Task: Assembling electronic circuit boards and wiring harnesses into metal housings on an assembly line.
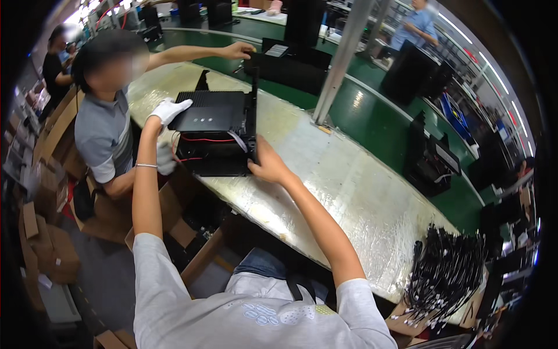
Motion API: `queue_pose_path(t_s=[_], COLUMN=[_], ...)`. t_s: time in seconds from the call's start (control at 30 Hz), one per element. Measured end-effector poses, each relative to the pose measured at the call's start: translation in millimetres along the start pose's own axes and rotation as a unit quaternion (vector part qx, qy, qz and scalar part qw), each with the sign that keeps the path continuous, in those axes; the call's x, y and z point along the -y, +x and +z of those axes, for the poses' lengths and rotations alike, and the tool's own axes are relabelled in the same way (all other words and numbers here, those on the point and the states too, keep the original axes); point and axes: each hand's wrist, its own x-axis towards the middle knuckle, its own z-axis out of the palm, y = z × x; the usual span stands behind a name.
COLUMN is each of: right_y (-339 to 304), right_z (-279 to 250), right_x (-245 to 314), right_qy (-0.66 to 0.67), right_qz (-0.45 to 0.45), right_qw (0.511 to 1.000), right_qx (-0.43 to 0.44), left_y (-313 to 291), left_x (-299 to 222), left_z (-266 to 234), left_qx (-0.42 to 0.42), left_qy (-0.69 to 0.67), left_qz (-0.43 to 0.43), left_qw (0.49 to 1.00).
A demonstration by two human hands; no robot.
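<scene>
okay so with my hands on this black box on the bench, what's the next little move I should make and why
Probably lower the lid a little further onto the black case. Your gloved left hand rests on the lid's left edge, your bare right hand braces the case's right corner, and red wires show in the gap between, so watch they aren't pinched.

Gloved left hand on black device lid, bare right hand gripping open case (red wires inside), metal workbench

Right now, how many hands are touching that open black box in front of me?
2. Your gloved left hand rests on the black box at its left top edge; your bare right hand grips its right front corner. Others may be hidden.
</scene>
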Motion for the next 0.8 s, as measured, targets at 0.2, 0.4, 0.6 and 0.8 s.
queue_pose_path(t_s=[0.2, 0.4, 0.6, 0.8], right_y=[-46, -213, -323, -317], right_z=[-10, -49, -84, -159], right_x=[20, 85, 108, 58], right_qy=[0.052, 0.018, 0.049, -0.022], right_qz=[0.085, 0.141, 0.272, 0.305], right_qw=[0.994, 0.990, 0.944, 0.947], right_qx=[0.044, -0.016, -0.182, -0.102], left_y=[-65, -167, -198, -120], left_x=[-32, -58, -148, -237], left_z=[30, 113, 187, 245], left_qx=[0.050, 0.071, 0.184, 0.296], left_qy=[-0.360, -0.451, -0.363, -0.276], left_qz=[0.013, 0.087, 0.131, 0.144], left_qw=[0.932, 0.885, 0.904, 0.903])
